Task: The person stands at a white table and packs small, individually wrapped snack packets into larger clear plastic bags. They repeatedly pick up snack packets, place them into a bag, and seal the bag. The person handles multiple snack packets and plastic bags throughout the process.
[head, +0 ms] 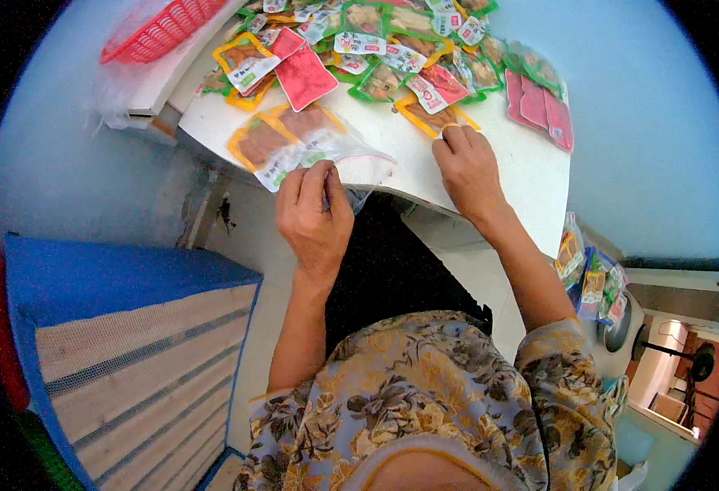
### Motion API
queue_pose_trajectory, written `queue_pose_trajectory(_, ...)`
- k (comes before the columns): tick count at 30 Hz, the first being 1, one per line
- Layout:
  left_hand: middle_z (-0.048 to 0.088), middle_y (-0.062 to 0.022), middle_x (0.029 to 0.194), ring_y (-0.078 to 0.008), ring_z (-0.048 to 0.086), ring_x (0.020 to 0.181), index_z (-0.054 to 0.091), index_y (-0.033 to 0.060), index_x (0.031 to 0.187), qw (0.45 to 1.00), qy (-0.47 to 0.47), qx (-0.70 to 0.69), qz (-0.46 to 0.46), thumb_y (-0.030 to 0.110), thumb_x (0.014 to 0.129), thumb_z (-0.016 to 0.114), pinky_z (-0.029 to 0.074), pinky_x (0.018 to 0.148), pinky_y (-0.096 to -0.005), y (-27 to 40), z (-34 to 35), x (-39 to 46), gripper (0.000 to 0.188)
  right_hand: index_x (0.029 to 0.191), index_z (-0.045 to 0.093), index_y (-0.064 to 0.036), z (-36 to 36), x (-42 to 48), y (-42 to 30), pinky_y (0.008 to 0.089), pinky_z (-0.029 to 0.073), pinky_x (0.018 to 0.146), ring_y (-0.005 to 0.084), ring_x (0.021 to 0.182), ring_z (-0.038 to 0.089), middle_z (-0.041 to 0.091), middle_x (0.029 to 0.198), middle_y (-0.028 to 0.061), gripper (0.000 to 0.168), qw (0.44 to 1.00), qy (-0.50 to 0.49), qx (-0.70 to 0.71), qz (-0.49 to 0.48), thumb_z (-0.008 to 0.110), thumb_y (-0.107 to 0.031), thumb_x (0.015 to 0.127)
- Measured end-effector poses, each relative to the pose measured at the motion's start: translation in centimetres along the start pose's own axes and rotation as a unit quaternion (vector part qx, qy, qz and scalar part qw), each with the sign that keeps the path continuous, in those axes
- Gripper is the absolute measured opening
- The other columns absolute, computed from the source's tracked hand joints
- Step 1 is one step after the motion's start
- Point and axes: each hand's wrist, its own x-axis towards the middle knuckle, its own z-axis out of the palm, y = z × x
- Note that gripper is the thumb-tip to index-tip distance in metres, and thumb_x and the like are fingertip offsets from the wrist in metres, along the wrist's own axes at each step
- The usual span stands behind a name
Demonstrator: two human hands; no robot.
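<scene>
My left hand (pixel 314 212) pinches the near edge of a clear plastic bag (pixel 359 153) at the front of the white table (pixel 408 178). Inside the bag lie two yellow-edged food packets (pixel 264 144) side by side, brown food showing through. To the right, my right hand (pixel 471 169) has its fingertips closed on the near edge of another yellow-edged food packet (pixel 424 116), which lies flat on the table. A red-and-white packet (pixel 438 88) overlaps the far side of that one. My fingers hide the exact grip points.
A heap of green-edged food packets (pixel 381 80) and others covers the table's far side. Pink packets (pixel 538 110) lie at the right edge. A red plastic basket (pixel 163 30) sits at upper left. A blue-framed mesh rack (pixel 145 344) stands at lower left. More bagged packets (pixel 599 285) are at right.
</scene>
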Motion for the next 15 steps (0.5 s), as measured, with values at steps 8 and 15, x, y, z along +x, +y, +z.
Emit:
queue_pose_trajectory(8, 0.062, -0.0126, 0.082, -0.0299, 0.061, 0.073, 0.067, 0.0031, 0.093, 0.999, -0.028, 0.027, -0.003, 0.002, 0.08, 0.067, 0.049, 0.064, -0.0381, 0.3, -0.3, 0.1, 0.013, 0.092, 0.058, -0.002, -4.6, -4.7, 0.1, 0.0407, 0.047, 0.073, 0.0305, 0.087, 0.055, 0.055, 0.092, 0.0146, 0.022, 0.992, -0.051, 0.117, 0.009, 0.063, -0.007, 0.072)
queue_pose_trajectory(15, 0.061, -0.0117, 0.082, -0.0292, 0.06, 0.073, 0.068, 0.0037, 0.095, 0.999, -0.026, 0.033, -0.001, 0.005, 0.079, 0.069, 0.048, 0.064, -0.0382, 0.6, 0.0, 0.0, 0.015, 0.105, 0.059, 0.003, -3.4, -5.4, 1.1, 0.0459, 0.048, 0.085, 0.0382, 0.102, 0.053, 0.057, 0.107, 0.0218, 0.045, 0.957, 0.03, 0.109, 0.266, 0.073, -0.028, 0.076)
